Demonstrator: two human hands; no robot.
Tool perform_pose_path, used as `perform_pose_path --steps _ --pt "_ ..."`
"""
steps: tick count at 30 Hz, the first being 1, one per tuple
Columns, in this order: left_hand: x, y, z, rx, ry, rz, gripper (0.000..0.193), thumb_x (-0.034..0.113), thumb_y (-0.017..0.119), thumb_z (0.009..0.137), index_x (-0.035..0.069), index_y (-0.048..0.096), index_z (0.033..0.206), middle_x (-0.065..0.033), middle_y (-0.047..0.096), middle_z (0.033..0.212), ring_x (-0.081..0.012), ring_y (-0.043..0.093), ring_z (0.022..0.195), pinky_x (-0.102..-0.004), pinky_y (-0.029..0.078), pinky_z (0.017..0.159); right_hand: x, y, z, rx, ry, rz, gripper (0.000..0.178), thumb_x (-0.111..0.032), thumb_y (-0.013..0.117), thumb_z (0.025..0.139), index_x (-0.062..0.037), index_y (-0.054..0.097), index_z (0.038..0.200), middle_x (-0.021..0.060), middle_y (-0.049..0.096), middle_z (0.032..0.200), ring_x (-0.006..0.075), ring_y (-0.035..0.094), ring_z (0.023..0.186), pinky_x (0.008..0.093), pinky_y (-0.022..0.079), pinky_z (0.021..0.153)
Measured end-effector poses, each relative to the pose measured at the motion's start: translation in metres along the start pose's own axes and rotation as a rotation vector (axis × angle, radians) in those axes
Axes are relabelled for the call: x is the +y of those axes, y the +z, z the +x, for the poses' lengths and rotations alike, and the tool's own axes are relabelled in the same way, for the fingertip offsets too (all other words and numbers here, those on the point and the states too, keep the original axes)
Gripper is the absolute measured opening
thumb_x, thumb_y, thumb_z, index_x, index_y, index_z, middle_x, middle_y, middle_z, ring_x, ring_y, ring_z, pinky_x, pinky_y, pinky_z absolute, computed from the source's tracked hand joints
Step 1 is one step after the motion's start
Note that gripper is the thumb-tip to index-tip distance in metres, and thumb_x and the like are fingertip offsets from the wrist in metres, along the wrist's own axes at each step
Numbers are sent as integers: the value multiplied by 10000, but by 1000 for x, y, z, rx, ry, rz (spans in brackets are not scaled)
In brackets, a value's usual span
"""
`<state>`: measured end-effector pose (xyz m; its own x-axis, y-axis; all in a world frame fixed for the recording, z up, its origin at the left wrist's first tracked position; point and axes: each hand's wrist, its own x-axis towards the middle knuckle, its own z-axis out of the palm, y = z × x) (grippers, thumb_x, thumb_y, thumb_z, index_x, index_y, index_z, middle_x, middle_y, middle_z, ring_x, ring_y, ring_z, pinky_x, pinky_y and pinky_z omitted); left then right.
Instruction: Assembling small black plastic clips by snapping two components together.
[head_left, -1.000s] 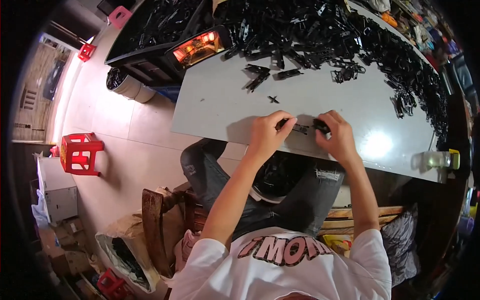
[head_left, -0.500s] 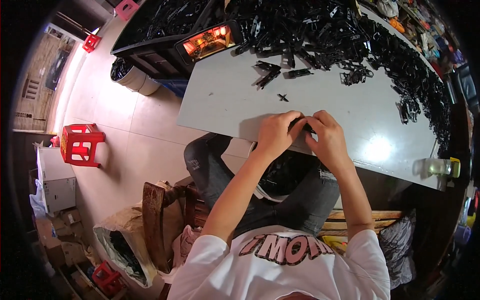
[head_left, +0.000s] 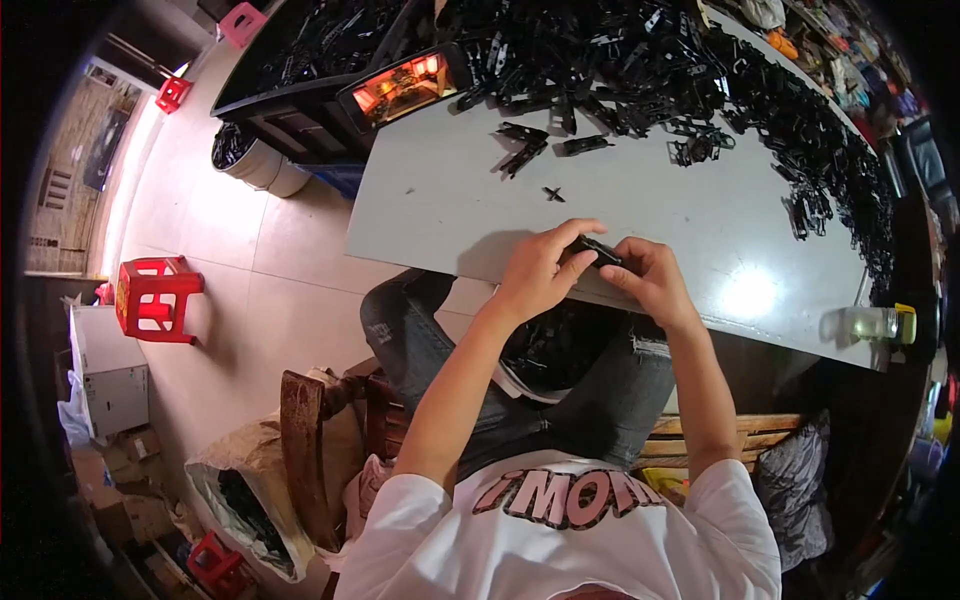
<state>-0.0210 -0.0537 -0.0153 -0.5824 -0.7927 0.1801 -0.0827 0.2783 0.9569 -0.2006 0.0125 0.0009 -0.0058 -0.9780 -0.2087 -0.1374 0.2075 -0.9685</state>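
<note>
- Left hand: grip closed on the left end of an elongated black part, thumb on the near side, fingers on the far side.
- Right hand: grip closed about the right end of the same part, thumb and fingertips against it.
- Part position: between the two hands, at the near edge of the grey-white table; contact with the surface cannot be determined.
- Small X-shaped black piece: lies on the table, beyond the left hand.
- V-shaped pair of black pieces: lies farther back, with a single black strip just to its right.
- Heap of black parts: covers the far side and extends down the right side.
- Smartphone: tilted, screen lit, at the far left corner.
- Clear jar: on its side, near the right end.
</note>
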Motion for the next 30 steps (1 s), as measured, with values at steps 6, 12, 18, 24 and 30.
perform_pose_path --steps 6,12,18,24,30 --pt "-1 2 0 78 29 -98 110 108 554 914 52 596 999 18 550 746 -36 462 618 -202 391 556 0 -7 3 -134 80 85 210 -203 671 872 -8 606 830 -37 521 654 39 452 601 213 363 525" --pt "-15 -31 14 339 0 -70 39 68 542 896 53 538 933 29 494 715 -36 441 652 -201 378 577 10 -51 32 296 -162 -249 124 -138 613 880 -22 637 916 8 579 744 70 505 644 233 408 559" --pt "0 -43 56 504 186 635 151 11 581 798 35 512 930 -113 539 838 -291 564 726 -360 466 647 6 -83 85 726 -372 -791 128 -91 620 828 -7 620 924 115 602 882 239 588 739 347 476 635" --pt "-9 -44 61 247 -119 922 221 30 586 795 66 482 986 -139 555 928 -386 603 834 -478 503 645 10 -95 104 656 -182 -1181 132 -68 596 817 -20 574 939 153 580 970 365 588 867 438 484 713" --pt "-2 -37 42 394 81 479 415 -24 563 804 104 486 1192 -142 560 975 -311 592 873 -407 483 708 2 -69 63 514 -313 -760 215 -13 590 823 -58 588 1033 109 568 922 245 595 751 313 486 660"
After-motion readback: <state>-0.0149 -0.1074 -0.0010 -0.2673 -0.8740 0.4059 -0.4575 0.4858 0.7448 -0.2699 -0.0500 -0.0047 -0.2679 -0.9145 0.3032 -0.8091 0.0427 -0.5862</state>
